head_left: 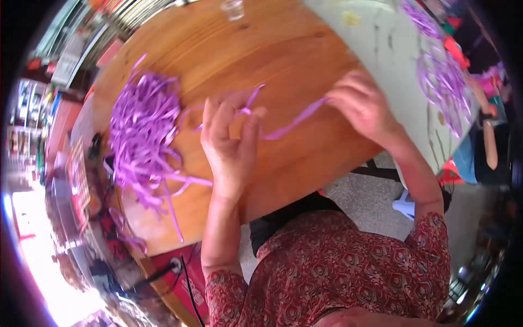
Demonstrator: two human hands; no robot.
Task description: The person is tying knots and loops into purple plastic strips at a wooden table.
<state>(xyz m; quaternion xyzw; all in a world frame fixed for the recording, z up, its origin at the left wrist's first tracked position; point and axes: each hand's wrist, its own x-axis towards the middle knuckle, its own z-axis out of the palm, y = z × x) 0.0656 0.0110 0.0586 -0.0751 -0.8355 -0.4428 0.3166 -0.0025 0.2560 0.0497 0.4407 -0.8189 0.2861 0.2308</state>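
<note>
A narrow purple ribbon [297,121] runs in a slack curve between my two hands above the wooden table. My right hand [364,104] pinches its right end between thumb and fingers. Nearer the purple heap, my left hand [227,139] is raised, thumb and fingers curled round the same ribbon; a small crossing or knot shows between them, with a short end sticking up. The fingers partly hide how the ribbon passes through this hand. To the left lies a big tangled heap of purple ribbons [144,120], some strands trailing toward the table's near edge.
The round wooden table [272,49] meets a white table [381,38] on the right. More purple ribbons [444,87] lie there, beside another person's arm [489,141]. A clear glass [233,10] stands at the far edge. A black cable [190,283] hangs below left.
</note>
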